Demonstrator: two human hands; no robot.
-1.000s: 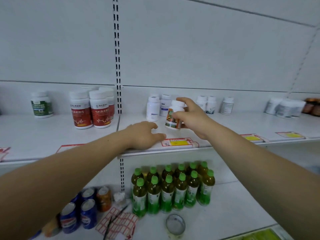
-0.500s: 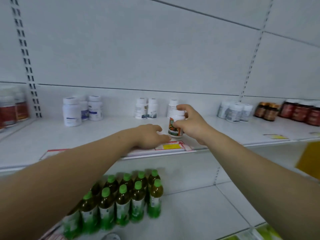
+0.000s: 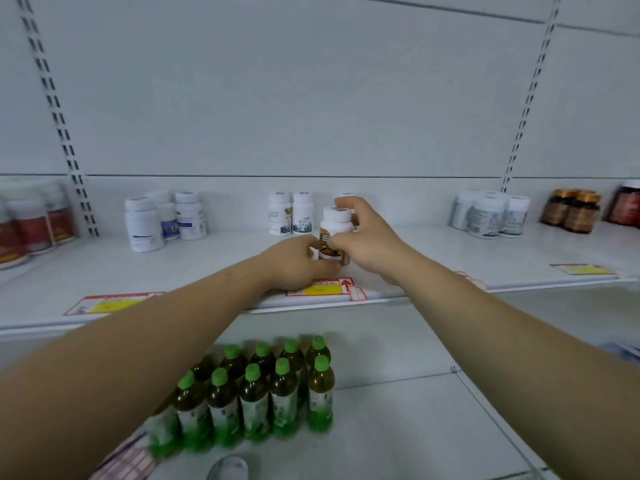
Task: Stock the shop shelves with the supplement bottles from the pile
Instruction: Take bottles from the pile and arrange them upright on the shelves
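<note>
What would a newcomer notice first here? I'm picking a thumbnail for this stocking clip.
Both hands meet mid-frame on the orange-labelled supplement bottle at the front of the upper shelf: the right hand grips its cap and side, the left hand touches its base. Below, the green-capped tea bottles stand clustered on the lower shelf, the brightest colour in view.

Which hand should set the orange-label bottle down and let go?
Right. The right hand already grips the orange-label bottle at cap and side, upright on the shelf. The left hand only touches its base.
</note>
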